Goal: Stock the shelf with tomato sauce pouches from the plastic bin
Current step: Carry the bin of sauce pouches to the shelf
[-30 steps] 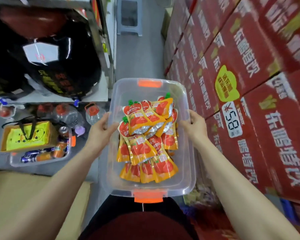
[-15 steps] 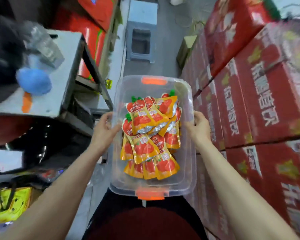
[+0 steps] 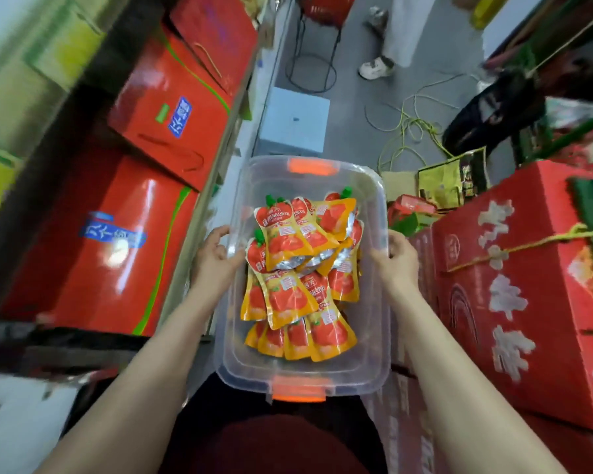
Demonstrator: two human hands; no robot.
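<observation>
1. The plastic bin [image 3: 374,186] is clear, has no lid on it, and is carried in front of the person's body, above a narrow aisle floor.
2. The left hand [image 3: 216,261] clamps the bin's left long wall about halfway along, with the thumb up at the rim.
3. The right hand [image 3: 396,258] grips the opposite long wall at the same level, fingers curled over the rim. The hands are well apart, with the bin's full width between them.
4. The tomato sauce pouches [image 3: 298,275] lie inside the bin in a loose overlapping heap on its bottom. They are yellow and red, and a few green caps point to the bin's far end.
5. An orange latch [image 3: 311,166] sits on the bin's far end and a second orange latch [image 3: 298,388] on the near end, by the person's waist.
6. Left of the bin are stacked red cartons [image 3: 131,254]; right of it are red boxes [image 3: 514,292] with white lettering.
7. Beyond the bin's far end stands a grey stool [image 3: 293,121], with a yellow-green cord [image 3: 411,128] tangled on the floor to its right.
</observation>
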